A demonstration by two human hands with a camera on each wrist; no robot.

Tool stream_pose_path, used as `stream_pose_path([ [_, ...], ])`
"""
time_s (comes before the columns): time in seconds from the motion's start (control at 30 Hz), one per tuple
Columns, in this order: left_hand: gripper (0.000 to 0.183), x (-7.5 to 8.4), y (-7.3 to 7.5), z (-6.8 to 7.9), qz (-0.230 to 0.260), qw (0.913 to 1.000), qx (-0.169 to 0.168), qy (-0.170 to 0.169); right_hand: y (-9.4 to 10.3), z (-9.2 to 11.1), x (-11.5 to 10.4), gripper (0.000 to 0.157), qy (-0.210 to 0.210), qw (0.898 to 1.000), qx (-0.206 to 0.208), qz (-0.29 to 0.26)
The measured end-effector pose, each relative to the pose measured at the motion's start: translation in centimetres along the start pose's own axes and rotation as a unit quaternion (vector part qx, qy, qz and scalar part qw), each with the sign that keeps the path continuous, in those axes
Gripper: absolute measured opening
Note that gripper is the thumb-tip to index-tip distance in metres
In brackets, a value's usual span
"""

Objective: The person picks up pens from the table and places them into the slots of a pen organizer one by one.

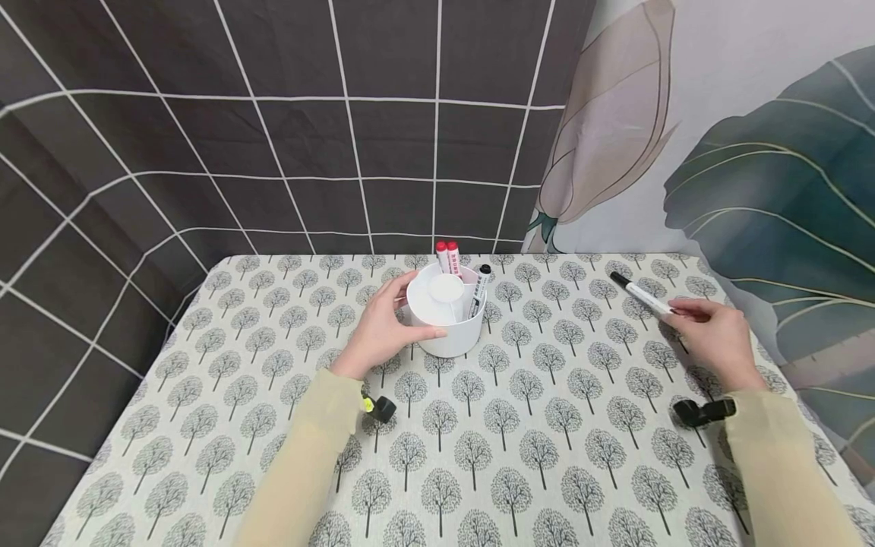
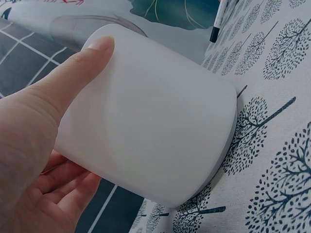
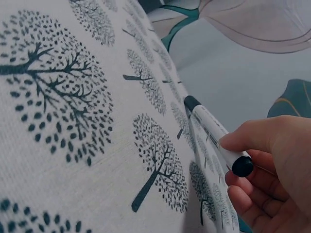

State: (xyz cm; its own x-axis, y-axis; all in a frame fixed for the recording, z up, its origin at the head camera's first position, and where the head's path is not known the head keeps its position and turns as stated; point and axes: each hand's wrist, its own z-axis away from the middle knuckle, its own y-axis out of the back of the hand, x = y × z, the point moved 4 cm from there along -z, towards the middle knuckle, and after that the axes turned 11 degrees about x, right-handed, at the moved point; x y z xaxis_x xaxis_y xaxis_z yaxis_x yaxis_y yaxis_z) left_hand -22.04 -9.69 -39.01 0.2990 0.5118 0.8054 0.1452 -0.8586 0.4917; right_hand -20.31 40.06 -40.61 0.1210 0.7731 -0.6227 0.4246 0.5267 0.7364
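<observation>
My left hand [image 1: 380,328] grips the side of a round white desk organizer [image 1: 456,340] standing at the back middle of the table. Its thumb lies along the wall of the organizer [image 2: 160,116], seen close in the left wrist view. Two red-capped markers [image 1: 447,257] and a black-capped marker [image 1: 481,289] stand in its compartments. Over at the right, my right hand [image 1: 714,334] pinches a white marker [image 1: 648,296] by one end between thumb and fingers. In the right wrist view, the black cap of this marker [image 3: 214,133] points away from the hand, close to the tabletop.
A white cloth with printed trees covers the table [image 1: 472,456]. Behind it hangs a dark curtain [image 1: 396,137] with a white grid, and a floral curtain [image 1: 738,152] borders the back right. A small black camera [image 1: 383,410] sits at each wrist.
</observation>
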Motion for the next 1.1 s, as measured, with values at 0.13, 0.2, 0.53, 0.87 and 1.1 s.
stream_pose_path([
  [0.13,0.11,0.0,0.0,0.0,0.002,1.0,0.0,-0.002,0.2,0.1,-0.2,0.047,-0.007,1.0,0.006,-0.007],
  [0.2,0.109,0.1,0.0,0.0,0.003,1.0,0.0,-0.004,0.3,0.0,-0.2,0.046,-0.01,1.0,0.01,-0.011],
  [0.53,0.109,0.0,0.0,-0.1,0.006,0.9999,0.0,-0.009,0.9,-0.1,-0.9,0.042,-0.06,0.99,0.074,-0.103],
  [0.87,0.11,0.0,0.0,0.0,0.007,1.0,0.0,-0.007,1.6,0.1,-3.0,0.039,-0.07,0.979,0.097,-0.167],
  [1.1,0.11,0.0,0.0,0.0,0.012,0.9999,0.001,-0.009,1.8,0.5,-4.8,0.035,-0.053,0.976,0.11,-0.18],
])
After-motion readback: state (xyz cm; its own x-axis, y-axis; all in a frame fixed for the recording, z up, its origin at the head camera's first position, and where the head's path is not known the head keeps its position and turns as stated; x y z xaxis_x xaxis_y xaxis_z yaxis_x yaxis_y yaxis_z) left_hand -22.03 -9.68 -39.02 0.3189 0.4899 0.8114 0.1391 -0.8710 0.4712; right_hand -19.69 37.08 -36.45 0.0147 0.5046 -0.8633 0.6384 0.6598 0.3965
